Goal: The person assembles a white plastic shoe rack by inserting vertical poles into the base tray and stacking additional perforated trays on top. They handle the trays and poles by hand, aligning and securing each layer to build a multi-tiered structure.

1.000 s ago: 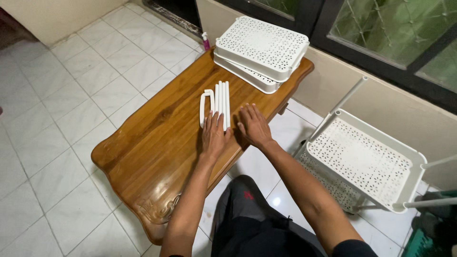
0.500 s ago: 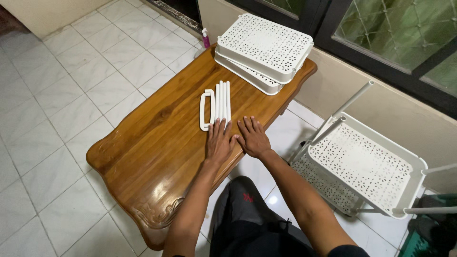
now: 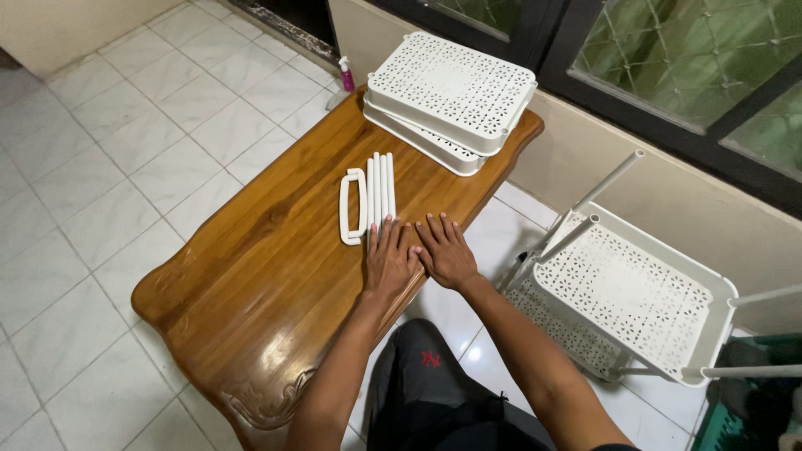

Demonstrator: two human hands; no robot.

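Apparently | left hand [image 3: 389,255] flat, fingertips at white tubes [image 3: 380,188] | right hand [image 3: 449,250] flat, empty on wooden table [image 3: 251,276] | step: tubes laid out; next called for gripping one

The person's left hand [image 3: 391,257] and right hand [image 3: 446,250] are bare, with no rings, watch or gloves showing. Both forearms are uncovered up to the elbow. A dark sleeve edge [image 3: 614,447] shows at the right upper arm. The person wears dark grey trousers [image 3: 434,392] with a small red mark [image 3: 431,359] on the thigh.
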